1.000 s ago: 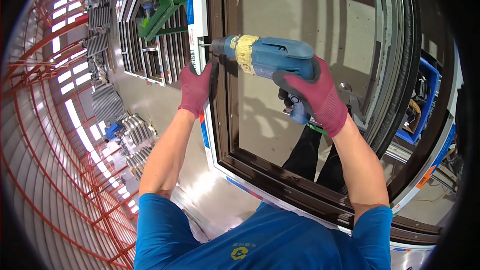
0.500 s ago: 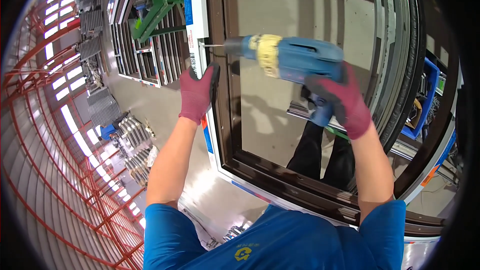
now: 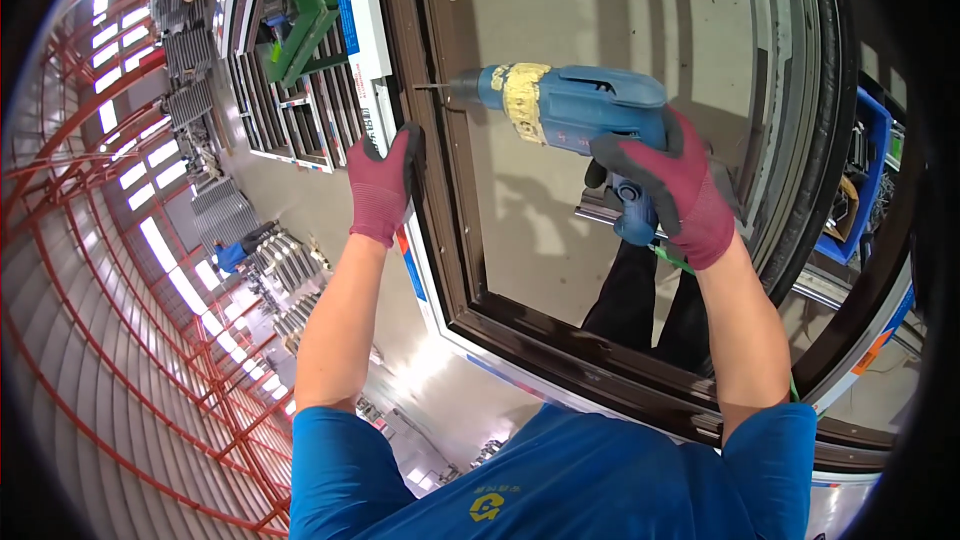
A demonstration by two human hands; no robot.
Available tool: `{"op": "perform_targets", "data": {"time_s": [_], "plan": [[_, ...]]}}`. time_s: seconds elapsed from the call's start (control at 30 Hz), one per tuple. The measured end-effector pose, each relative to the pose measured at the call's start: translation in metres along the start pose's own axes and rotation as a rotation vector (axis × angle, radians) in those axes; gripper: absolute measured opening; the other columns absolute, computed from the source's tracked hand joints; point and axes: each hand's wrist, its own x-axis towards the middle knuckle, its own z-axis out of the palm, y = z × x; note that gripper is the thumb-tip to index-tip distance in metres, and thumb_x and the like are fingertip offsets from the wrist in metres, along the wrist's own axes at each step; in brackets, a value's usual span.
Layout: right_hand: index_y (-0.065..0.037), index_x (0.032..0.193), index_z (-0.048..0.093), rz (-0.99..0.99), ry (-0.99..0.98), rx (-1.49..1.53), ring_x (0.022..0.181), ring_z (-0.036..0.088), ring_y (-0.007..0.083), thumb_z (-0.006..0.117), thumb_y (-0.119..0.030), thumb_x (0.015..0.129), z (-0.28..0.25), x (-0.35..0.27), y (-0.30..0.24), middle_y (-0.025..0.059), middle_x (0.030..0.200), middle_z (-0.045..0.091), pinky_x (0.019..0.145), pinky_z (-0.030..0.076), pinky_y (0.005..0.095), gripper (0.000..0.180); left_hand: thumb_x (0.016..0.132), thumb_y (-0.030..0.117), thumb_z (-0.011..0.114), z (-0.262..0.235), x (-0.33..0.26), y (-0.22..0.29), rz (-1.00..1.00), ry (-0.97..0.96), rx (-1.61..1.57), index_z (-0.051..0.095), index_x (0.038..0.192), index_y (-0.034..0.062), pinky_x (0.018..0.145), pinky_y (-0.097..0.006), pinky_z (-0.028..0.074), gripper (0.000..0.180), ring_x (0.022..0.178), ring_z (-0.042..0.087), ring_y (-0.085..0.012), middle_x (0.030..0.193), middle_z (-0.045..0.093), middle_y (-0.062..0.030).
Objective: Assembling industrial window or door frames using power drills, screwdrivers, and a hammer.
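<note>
My right hand [image 3: 675, 180], in a maroon glove with dark palm, is closed round the grip of a blue power drill [image 3: 590, 105] with worn yellow tape near its front. The drill lies sideways, its thin bit [image 3: 432, 87] pointing left over the brown side rail of a large window frame [image 3: 462, 230]. Whether the bit touches the rail, I cannot tell. My left hand [image 3: 385, 180], gloved alike, is wrapped round that rail's outer edge, just below the bit. White protective film with blue and orange patches covers the outer edge.
Grey metal profiles and a black rubber strip [image 3: 838, 120] curve along the right. Beyond them sits a blue bin [image 3: 868, 175] of small parts. A green metal stand [image 3: 312, 20] and stacked frames [image 3: 290, 120] are at upper left. My legs show through the frame opening.
The frame's upper part has shifted left in view. The bit's tip, earlier at the white film edge, is now over the brown rail. Both hands keep their grips.
</note>
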Motion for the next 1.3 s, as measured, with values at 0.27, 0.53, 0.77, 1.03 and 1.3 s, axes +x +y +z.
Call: {"op": "perform_targets", "data": {"time_s": [0.27,0.53,0.77,1.03,1.3], "plan": [[0.0,0.134,0.058,0.0,0.038,0.021,0.077,0.071,0.0168,0.077,-0.022,0.093,0.009,0.006,-0.002,0.0109,0.102,0.07,0.058,0.055,0.0293,0.051,0.097,0.02,0.076,-0.004,0.006,-0.017,0.048,0.028,0.028,0.072,0.107,-0.0044,0.074,-0.03,0.053,0.026,0.078,0.065,-0.012,0.092,0.073,-0.0068],[0.0,0.133,0.058,0.002,0.027,-0.011,0.077,0.071,0.0168,0.077,-0.025,0.093,0.007,0.012,-0.001,0.011,0.103,0.07,0.058,0.055,0.0296,0.051,0.098,0.017,0.075,-0.006,0.013,-0.028,0.009,-0.021,-0.014,0.073,0.112,-0.0048,0.073,-0.029,0.054,0.026,0.081,0.067,-0.011,0.099,0.075,-0.0058],[0.0,0.134,0.057,0.024,0.031,0.031,0.077,0.071,0.0171,0.077,-0.025,0.093,0.006,0.013,0.0,0.0108,0.102,0.069,0.058,0.055,0.0299,0.052,0.098,0.013,0.073,-0.007,0.019,-0.042,0.052,-0.013,-0.06,0.072,0.116,-0.0043,0.074,-0.029,0.058,0.025,0.084,0.072,-0.0132,0.103,0.076,-0.0077],[0.001,0.134,0.056,0.019,0.035,0.046,0.076,0.071,0.017,0.077,-0.024,0.094,0.006,0.013,0.002,0.0112,0.102,0.07,0.056,0.055,0.0299,0.051,0.098,0.014,0.074,-0.01,0.018,-0.04,0.029,-0.024,-0.006,0.072,0.114,-0.0044,0.071,-0.03,0.057,0.024,0.082,0.071,-0.013,0.1,0.075,-0.0084],[0.002,0.132,0.057,0.017,0.026,0.004,0.072,0.07,0.0193,0.078,-0.022,0.089,0.008,0.017,0.004,0.0129,0.099,0.069,0.06,0.057,0.0327,0.054,0.095,0.018,0.076,-0.006,0.015,-0.036,0.099,0.084,0.062,0.072,0.102,-0.0066,0.079,-0.034,0.052,0.026,0.081,0.065,-0.0157,0.091,0.075,-0.0097]]}}
